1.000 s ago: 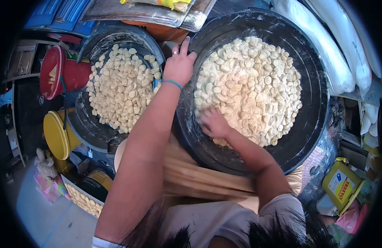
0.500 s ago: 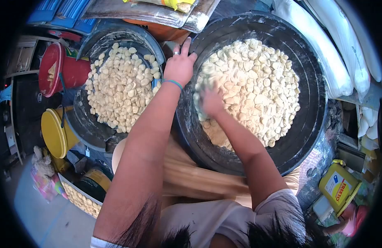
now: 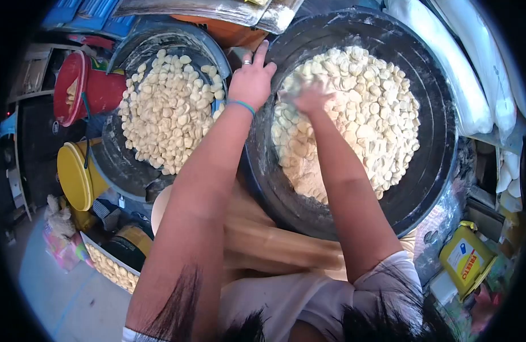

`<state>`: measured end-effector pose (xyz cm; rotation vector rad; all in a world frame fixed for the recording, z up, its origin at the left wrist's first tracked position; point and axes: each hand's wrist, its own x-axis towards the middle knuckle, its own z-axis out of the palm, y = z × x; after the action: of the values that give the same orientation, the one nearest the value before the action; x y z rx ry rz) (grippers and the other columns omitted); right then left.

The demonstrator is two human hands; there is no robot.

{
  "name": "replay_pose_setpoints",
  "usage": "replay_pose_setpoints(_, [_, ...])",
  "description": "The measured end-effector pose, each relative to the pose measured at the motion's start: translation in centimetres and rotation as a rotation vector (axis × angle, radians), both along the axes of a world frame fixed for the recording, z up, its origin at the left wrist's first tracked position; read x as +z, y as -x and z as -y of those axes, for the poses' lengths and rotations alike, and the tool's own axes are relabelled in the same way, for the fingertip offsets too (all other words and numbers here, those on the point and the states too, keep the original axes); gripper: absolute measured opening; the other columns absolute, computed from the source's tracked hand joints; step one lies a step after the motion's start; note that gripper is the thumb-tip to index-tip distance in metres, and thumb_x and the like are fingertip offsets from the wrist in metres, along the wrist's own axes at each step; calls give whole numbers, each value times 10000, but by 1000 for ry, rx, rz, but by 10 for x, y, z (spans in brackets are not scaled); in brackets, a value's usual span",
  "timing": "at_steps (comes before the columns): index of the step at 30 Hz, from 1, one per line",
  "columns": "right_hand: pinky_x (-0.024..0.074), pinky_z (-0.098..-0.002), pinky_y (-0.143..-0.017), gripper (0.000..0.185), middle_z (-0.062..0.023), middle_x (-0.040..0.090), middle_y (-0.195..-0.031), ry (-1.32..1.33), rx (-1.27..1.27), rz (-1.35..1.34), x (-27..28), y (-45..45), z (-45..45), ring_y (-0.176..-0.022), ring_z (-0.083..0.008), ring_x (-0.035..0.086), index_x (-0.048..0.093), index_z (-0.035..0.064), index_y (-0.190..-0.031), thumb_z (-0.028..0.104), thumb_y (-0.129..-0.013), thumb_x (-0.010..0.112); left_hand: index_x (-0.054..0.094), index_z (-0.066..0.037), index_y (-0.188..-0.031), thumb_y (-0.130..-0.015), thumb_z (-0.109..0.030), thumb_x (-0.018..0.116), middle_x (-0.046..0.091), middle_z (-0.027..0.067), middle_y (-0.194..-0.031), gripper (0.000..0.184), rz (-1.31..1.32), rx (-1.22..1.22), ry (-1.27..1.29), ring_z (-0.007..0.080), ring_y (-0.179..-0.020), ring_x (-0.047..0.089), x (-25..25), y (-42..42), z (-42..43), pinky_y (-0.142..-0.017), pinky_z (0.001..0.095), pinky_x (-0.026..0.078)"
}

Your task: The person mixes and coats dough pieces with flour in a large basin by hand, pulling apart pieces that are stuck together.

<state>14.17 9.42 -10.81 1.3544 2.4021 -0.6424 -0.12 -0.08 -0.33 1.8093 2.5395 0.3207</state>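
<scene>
A large round black tub (image 3: 428,165) holds a broad heap of small, roundish, cream-coloured pieces (image 3: 371,122), dough-like and dusted with pale powder. My right hand (image 3: 313,98) is at the left part of this heap, touching the pieces; its fingers are smeared by motion. On the tub's left rim rests my left hand (image 3: 251,82), fingers apart and stretched out, with a ring and a teal wristband. Just left of it stands a smaller dark basin (image 3: 129,171) with similar loose pieces (image 3: 166,114). A blue object's edge shows among those, partly behind my left wrist.
Flour-dusted trays (image 3: 200,12) lie beyond the tubs. A red bucket (image 3: 92,88) and a yellow bucket (image 3: 80,176) stand at left, near a tray of pieces (image 3: 109,268). White sacks (image 3: 462,68) flank the right; a yellow-green container (image 3: 467,259) sits lower right.
My right hand has moved up and slightly right over the pieces in the black tub. My left hand stays on the rim. The view has shifted slightly.
</scene>
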Motion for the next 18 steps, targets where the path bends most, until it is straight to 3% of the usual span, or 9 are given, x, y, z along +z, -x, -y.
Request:
replay_pose_setpoints(2, [143,-725,-1028,976,-261,112,-1533,27,233,76,-2,-2,31,-1383,-496,163,270,266,-1467,649,-656,655,654,-125,-924,-776,-79,605,364,106,-1429,162,6,-9,10,359,-1203,467,-1,0,0,-813,427,557])
replay_pose_setpoints(3, [217,-623,-1077,948,-264,133,-1524,217,323,25,38,-12,41,-1371,-470,226,355,239,-1436,529,-626,751,653,-124,-926,-774,-76,605,362,106,-1431,166,6,-11,12,358,-1204,467,0,0,-1,-814,428,557])
replay_pose_setpoints(7, [352,-398,-1064,748,-231,334,-1425,827,498,-382,52,-53,4,-1266,-380,415,525,196,-1322,409,-663,806,647,-124,-936,-773,-68,604,352,110,-1440,177,14,-9,25,364,-1199,469,-1,-1,-1,-822,430,555])
replay_pose_setpoints(9, [370,-410,-1046,706,-181,456,-1301,426,263,-464,38,-35,-37,-1226,-350,451,525,169,-1319,315,-691,813,647,-130,-938,-773,-64,602,352,107,-1442,183,-3,-5,15,362,-1202,468,-2,0,-1,-826,433,552])
replay_pose_setpoints(11, [283,-472,-1094,667,-202,384,-1412,-123,29,-337,7,-23,-69,-1316,-353,371,447,179,-1377,442,-800,655,653,-135,-943,-776,-65,598,354,104,-1442,190,-13,-6,23,361,-1204,468,-1,-1,-1,-828,437,549])
replay_pose_setpoints(15, [123,-546,-1125,542,-139,392,-1434,-352,-27,-155,-47,-7,-33,-1383,-311,263,494,167,-1330,292,-812,594,666,-144,-955,-781,-70,592,350,101,-1444,203,-35,-2,17,364,-1202,468,-1,-1,-1,-837,441,545])
replay_pose_setpoints(16, [208,-517,-1112,474,-121,476,-1346,-341,308,-236,-57,-11,-32,-1300,-323,366,564,152,-1229,198,-759,606,667,-146,-957,-782,-71,592,348,100,-1445,205,-35,-4,27,365,-1202,468,-3,0,1,-838,440,545])
replay_pose_setpoints(17, [322,-480,-1053,411,-115,541,-1208,35,399,-468,-68,-13,-23,-1162,-322,460,613,142,-1113,112,-704,611,669,-149,-959,-783,-72,592,347,100,-1446,206,-37,-8,29,366,-1203,468,-4,1,0,-839,439,545])
replay_pose_setpoints(18, [413,-451,-954,378,-115,550,-1127,-9,396,-446,-9,-25,21,-1062,-329,494,627,140,-1057,84,-683,623,671,-151,-960,-784,-74,592,345,99,-1446,208,-37,-12,28,367,-1203,467,-5,2,-1,-841,439,545])
